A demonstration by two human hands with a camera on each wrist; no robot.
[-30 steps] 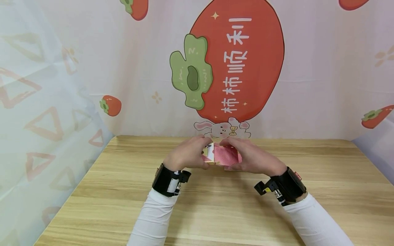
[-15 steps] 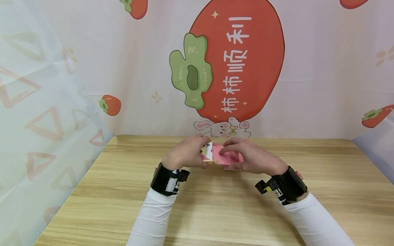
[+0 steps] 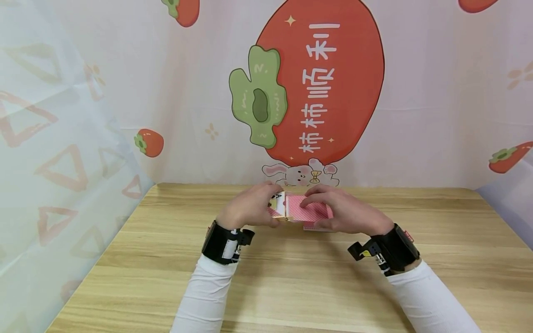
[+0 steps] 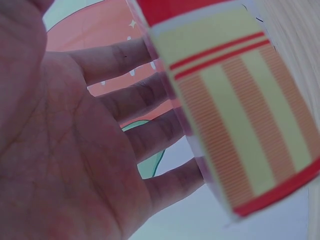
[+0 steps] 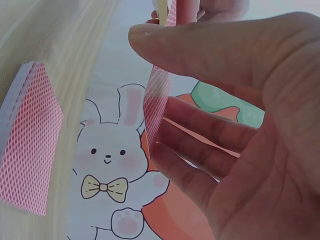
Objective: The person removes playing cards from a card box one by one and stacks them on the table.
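My left hand (image 3: 247, 206) grips a playing card box (image 3: 277, 206) by its edges at the back middle of the table. The box shows an "A" by its end. In the left wrist view its striped yellow, orange and red side (image 4: 235, 115) faces the camera. From its right end sticks out a red-patterned playing card (image 3: 297, 210), held between thumb and fingers of my right hand (image 3: 354, 210). Edge-on in the right wrist view, the card (image 5: 157, 97) looks thin. Below the right hand, a stack of red-backed cards (image 3: 312, 226) lies on the table.
The wooden table (image 3: 266, 286) reaches back to a hanging cloth (image 3: 187, 92) printed with persimmons and a rabbit. Another light cloth (image 3: 50, 152) hangs along the left side. Each wrist wears a black camera mount (image 3: 225, 243).
The left hand with the box has shifted slightly left, the right hand slightly right. More of the card shows beyond the box's end, and more of the stack below is uncovered.
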